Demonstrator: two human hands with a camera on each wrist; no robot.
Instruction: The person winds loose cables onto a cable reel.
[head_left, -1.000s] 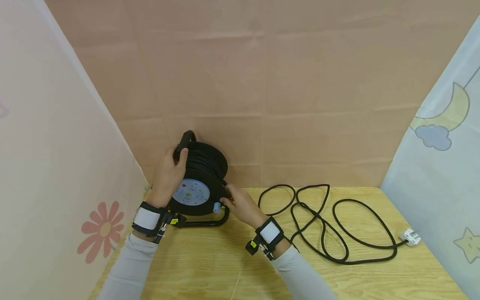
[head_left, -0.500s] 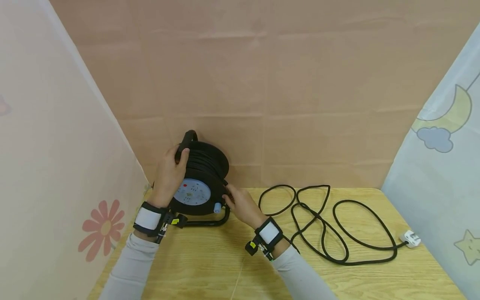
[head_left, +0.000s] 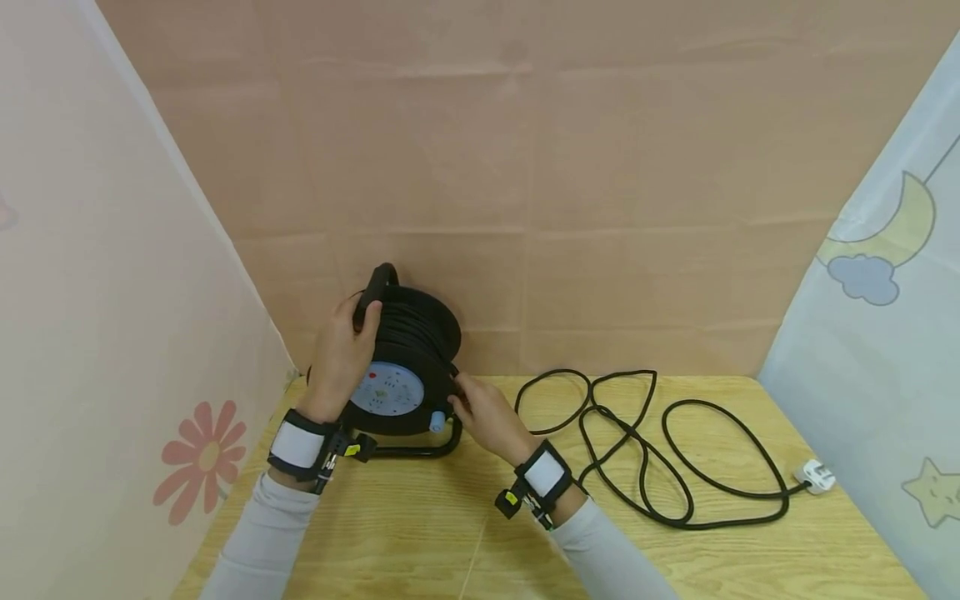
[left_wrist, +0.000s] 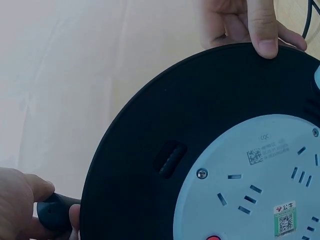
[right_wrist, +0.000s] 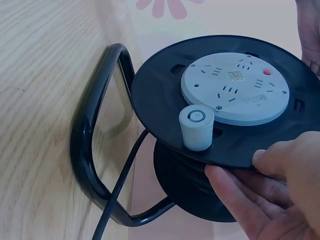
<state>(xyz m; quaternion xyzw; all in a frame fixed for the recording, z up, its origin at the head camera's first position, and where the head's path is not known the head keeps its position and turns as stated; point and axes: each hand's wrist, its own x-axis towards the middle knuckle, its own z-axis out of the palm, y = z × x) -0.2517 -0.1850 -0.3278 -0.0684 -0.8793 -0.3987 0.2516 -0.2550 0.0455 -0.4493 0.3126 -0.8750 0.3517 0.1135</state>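
Note:
A black cable reel (head_left: 431, 387) with a pale blue socket panel (head_left: 387, 389) stands on the table against the back wall. My left hand (head_left: 339, 358) grips its black handle (left_wrist: 56, 212) at the upper left. The right hand (head_left: 491, 417) pinches the front disc's rim, thumb on the face and fingers behind it, as the right wrist view shows. Beside that hand juts the blue-grey winding knob (right_wrist: 196, 127), which it does not touch. Black cord is wound between the discs. The tubular stand (right_wrist: 85, 130) rests below, with a length of cord passing across it.
Loose black cord (head_left: 720, 527) lies in several loops on the wooden table (head_left: 405, 533), right of the reel. It ends in a white plug (head_left: 815, 476) near the right wall. A brown sheet (head_left: 600, 208) hangs behind, and patterned sheets stand at both sides.
The reel and both hands appear slightly farther right and lower, while the loose cord and plug appear slightly farther left. Both hands keep their hold on the reel.

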